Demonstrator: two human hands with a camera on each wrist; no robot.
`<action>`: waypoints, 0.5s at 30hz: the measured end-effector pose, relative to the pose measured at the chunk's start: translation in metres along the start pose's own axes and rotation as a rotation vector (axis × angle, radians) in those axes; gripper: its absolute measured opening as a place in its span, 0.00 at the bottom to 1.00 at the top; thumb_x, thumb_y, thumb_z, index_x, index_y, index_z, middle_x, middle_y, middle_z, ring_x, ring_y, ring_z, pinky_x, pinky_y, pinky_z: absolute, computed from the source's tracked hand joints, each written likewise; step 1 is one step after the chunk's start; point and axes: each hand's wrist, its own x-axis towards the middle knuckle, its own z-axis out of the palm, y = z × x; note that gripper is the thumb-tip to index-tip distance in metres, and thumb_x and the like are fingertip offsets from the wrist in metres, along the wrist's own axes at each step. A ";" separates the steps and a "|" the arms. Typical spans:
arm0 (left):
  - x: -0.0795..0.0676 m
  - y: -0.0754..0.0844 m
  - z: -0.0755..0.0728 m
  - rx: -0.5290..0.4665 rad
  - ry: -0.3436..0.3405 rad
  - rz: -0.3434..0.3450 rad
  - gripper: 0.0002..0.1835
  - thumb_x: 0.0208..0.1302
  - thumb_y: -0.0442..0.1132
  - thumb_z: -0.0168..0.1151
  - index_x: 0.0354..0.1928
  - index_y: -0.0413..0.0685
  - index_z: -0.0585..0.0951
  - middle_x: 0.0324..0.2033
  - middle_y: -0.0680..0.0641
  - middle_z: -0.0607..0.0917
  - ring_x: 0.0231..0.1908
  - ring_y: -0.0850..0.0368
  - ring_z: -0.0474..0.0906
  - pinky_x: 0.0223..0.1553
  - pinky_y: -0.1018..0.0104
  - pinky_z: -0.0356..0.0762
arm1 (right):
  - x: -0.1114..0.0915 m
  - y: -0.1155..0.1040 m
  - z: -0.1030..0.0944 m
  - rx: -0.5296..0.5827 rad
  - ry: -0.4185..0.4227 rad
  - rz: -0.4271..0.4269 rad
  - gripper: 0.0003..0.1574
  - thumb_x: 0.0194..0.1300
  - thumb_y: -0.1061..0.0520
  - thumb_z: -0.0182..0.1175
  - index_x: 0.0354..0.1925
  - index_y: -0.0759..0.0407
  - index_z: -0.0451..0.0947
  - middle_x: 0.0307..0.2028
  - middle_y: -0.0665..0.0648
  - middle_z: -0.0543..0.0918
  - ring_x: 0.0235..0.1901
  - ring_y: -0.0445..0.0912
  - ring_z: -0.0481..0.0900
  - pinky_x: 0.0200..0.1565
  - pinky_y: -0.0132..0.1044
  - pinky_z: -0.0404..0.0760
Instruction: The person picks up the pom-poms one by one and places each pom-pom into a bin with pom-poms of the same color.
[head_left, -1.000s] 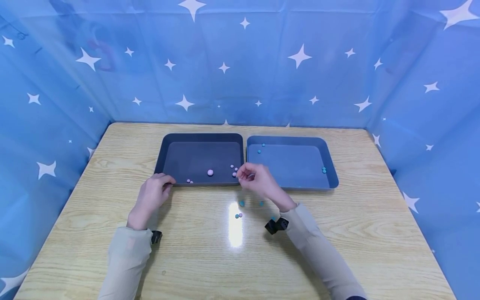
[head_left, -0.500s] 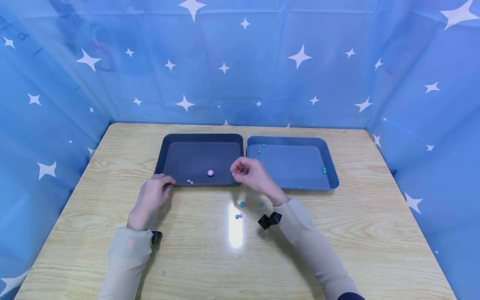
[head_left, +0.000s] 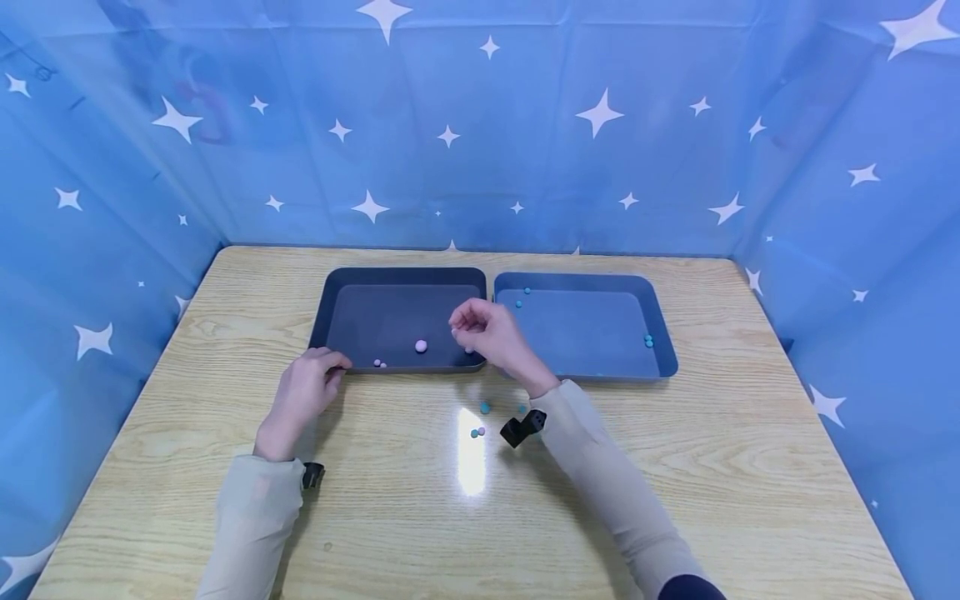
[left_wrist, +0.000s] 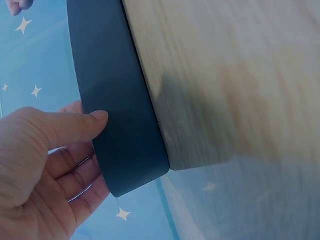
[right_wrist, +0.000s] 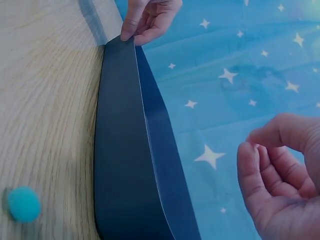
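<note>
My left hand (head_left: 309, 383) grips the near left corner of a dark tray (head_left: 382, 312). In the left wrist view its thumb lies on the outer wall, fingers behind the rim. Above the tray's right part, my right hand (head_left: 491, 335) brings thumb and index finger together on a tiny pale pink pom-pom (head_left: 453, 332), mostly hidden by the fingertips. Inside lie a larger pink pom-pom (head_left: 421, 346), small pink ones (head_left: 377, 362) along the front wall, and another pink one (head_left: 469, 351) partly behind my right hand.
Right beside it stands a blue tray (head_left: 585, 325) with several turquoise pom-poms (head_left: 648, 341). On the wooden table in front lie turquoise pom-poms (head_left: 484, 408) and a pink pom-pom (head_left: 482, 431) touching a turquoise one. A starry blue curtain (head_left: 480, 167) encloses the table.
My right hand has moved left and farther away, from the gap between the trays to over the dark tray. The left hand has stayed on its corner.
</note>
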 end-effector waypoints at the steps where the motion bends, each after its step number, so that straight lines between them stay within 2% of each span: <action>1: 0.000 0.000 0.000 0.000 -0.001 0.000 0.08 0.49 0.21 0.63 0.29 0.38 0.83 0.28 0.42 0.83 0.32 0.44 0.79 0.31 0.51 0.77 | 0.003 0.004 0.001 0.008 0.009 -0.002 0.06 0.58 0.70 0.57 0.36 0.67 0.77 0.31 0.59 0.79 0.30 0.48 0.76 0.32 0.41 0.78; 3: 0.000 0.000 0.000 -0.001 -0.003 -0.001 0.08 0.49 0.21 0.63 0.29 0.38 0.84 0.28 0.42 0.83 0.32 0.44 0.79 0.31 0.52 0.77 | 0.009 0.011 0.003 0.019 0.029 -0.015 0.06 0.58 0.69 0.58 0.37 0.67 0.77 0.31 0.59 0.79 0.31 0.47 0.76 0.33 0.38 0.77; 10: 0.000 0.000 0.000 -0.006 -0.001 -0.002 0.08 0.49 0.21 0.63 0.30 0.38 0.84 0.27 0.43 0.83 0.32 0.44 0.79 0.30 0.52 0.77 | 0.021 0.013 0.008 0.041 0.078 -0.013 0.09 0.58 0.69 0.59 0.39 0.72 0.76 0.33 0.59 0.80 0.32 0.46 0.75 0.35 0.32 0.74; 15: 0.000 0.000 0.000 -0.006 0.003 0.003 0.08 0.48 0.20 0.63 0.29 0.38 0.84 0.27 0.43 0.83 0.32 0.44 0.79 0.30 0.52 0.77 | 0.029 0.013 0.013 0.055 0.120 0.009 0.07 0.58 0.69 0.60 0.38 0.69 0.77 0.32 0.59 0.80 0.31 0.45 0.75 0.34 0.31 0.74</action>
